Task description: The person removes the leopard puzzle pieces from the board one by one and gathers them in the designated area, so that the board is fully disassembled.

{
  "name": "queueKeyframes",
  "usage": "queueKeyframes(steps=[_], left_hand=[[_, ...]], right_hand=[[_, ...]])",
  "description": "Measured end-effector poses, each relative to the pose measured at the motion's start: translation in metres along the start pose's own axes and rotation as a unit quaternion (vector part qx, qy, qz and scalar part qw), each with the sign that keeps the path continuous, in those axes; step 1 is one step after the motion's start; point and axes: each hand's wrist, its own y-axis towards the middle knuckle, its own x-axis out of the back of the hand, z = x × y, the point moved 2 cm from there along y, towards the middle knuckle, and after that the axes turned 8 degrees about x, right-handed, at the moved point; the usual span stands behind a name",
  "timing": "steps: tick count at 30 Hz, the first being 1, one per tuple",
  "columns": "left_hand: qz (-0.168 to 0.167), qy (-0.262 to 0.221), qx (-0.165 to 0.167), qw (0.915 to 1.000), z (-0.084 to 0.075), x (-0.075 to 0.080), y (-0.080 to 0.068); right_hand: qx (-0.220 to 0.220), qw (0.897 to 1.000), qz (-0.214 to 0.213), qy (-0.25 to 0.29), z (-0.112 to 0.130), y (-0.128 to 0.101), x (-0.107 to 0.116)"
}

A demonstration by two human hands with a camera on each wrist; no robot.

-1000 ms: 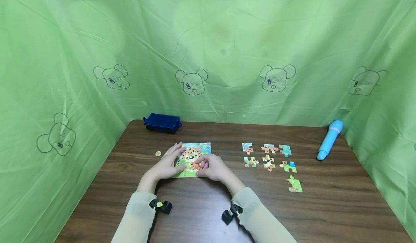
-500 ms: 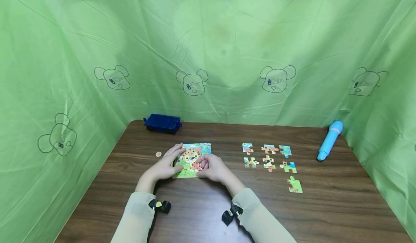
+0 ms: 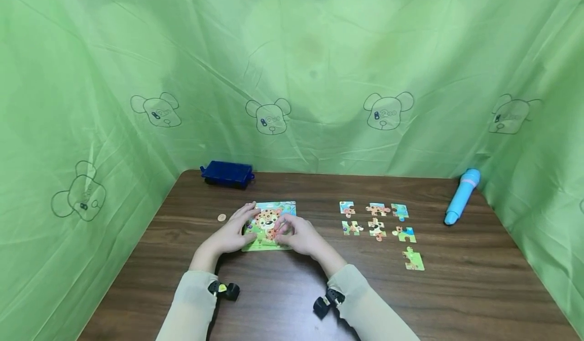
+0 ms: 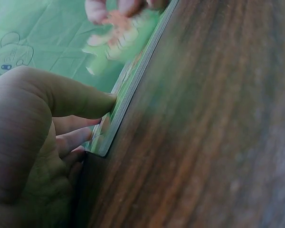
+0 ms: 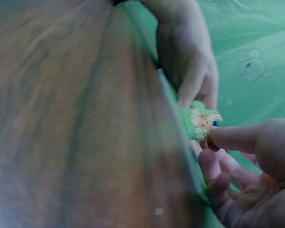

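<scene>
A leopard jigsaw board point(image 3: 270, 225) lies on the brown table point(image 3: 283, 300) in front of me. My left hand point(image 3: 230, 232) holds the board's left side, thumb on the near edge point(image 4: 104, 102) and fingers lying across the picture. My right hand point(image 3: 298, 234) pinches a small green and orange puzzle piece point(image 5: 202, 124) between thumb and fingers, lifted a little above the board's lower middle. In the left wrist view that piece point(image 4: 118, 40) hangs blurred over the board's edge point(image 4: 133, 85).
Several loose puzzle pieces point(image 3: 377, 222) lie in rows to the right, one more point(image 3: 413, 259) nearer me. A blue pen-shaped toy point(image 3: 462, 196) sits at the far right, a dark blue box point(image 3: 227, 173) at the back, a coin point(image 3: 221, 218) left of the board. Green cloth point(image 3: 292, 67) surrounds the table.
My right hand has drawn slightly up and back over the board, lifting a puzzle piece off it. The left hand has stayed on the board's left side.
</scene>
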Motion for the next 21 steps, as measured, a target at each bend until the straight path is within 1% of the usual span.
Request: queueKeyframes(steps=[4,10,13,17,21], left_hand=[[0.0,-0.002,0.0,1.0,0.0,0.001,0.0],[-0.002,-0.005,0.005,1.0,0.003,0.0,0.0],[0.003,-0.01,0.01,0.9999,0.004,-0.001,-0.001],[0.007,-0.01,0.009,0.9999,0.003,-0.002,0.0],[0.002,-0.013,0.0,0.9999,0.002,-0.002,0.0]], right_hand=[[-0.005,1.0,0.009,0.021,0.01,-0.004,0.009],[0.01,1.0,0.019,0.001,0.021,-0.018,0.036],[0.009,1.0,0.022,0.02,0.022,-0.03,0.055],[-0.004,0.999,0.016,0.048,0.019,-0.052,0.088],[-0.01,0.999,0.006,0.047,0.015,-0.076,0.12]])
